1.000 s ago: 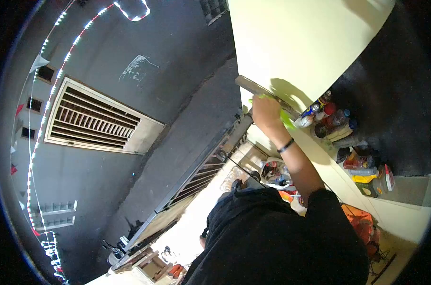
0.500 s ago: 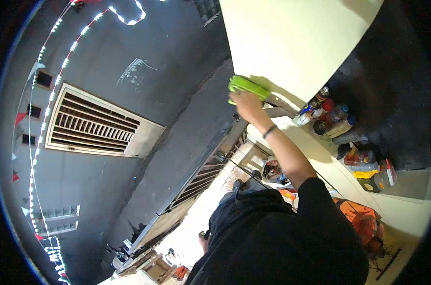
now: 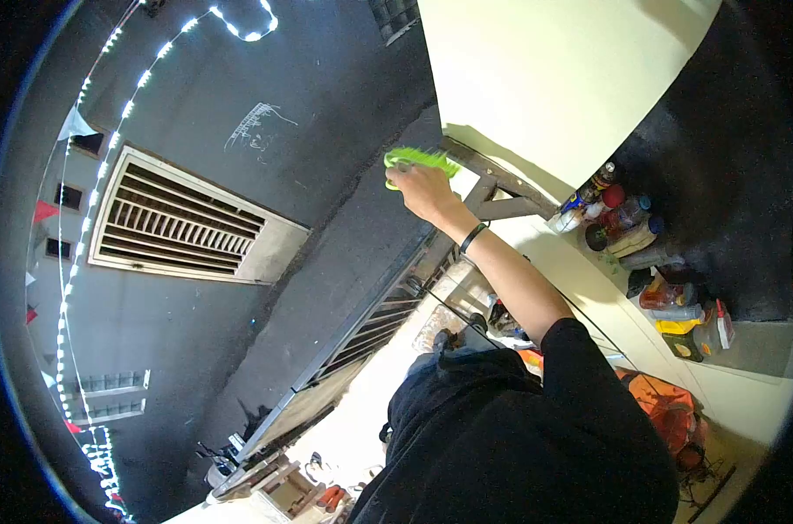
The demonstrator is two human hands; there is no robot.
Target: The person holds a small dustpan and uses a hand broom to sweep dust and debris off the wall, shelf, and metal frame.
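Observation:
My right hand (image 3: 421,190) is closed around the handle of a bright green scrub brush (image 3: 427,159), its bristles showing along the upper side. A dark band circles the wrist. Brush and hand are off the lower left corner of a large cream panel (image 3: 554,79), apart from it. Just right of the hand is a worn wooden frame (image 3: 505,207) below the panel. My left hand does not show; the black shirt (image 3: 519,437) fills the lower middle.
Several bottles and cans (image 3: 615,214) stand along a ledge on the right, with more containers (image 3: 676,310) lower down. An orange bag (image 3: 663,402) lies below them. A barred metal gate (image 3: 361,332) runs diagonally left of my body. A louvred vent (image 3: 186,218) sits in the grey surface.
My right hand has moved left with the brush, from against the panel's lower edge to clear of it. The brush has turned, so its bristles now show. My left hand has gone out of sight.

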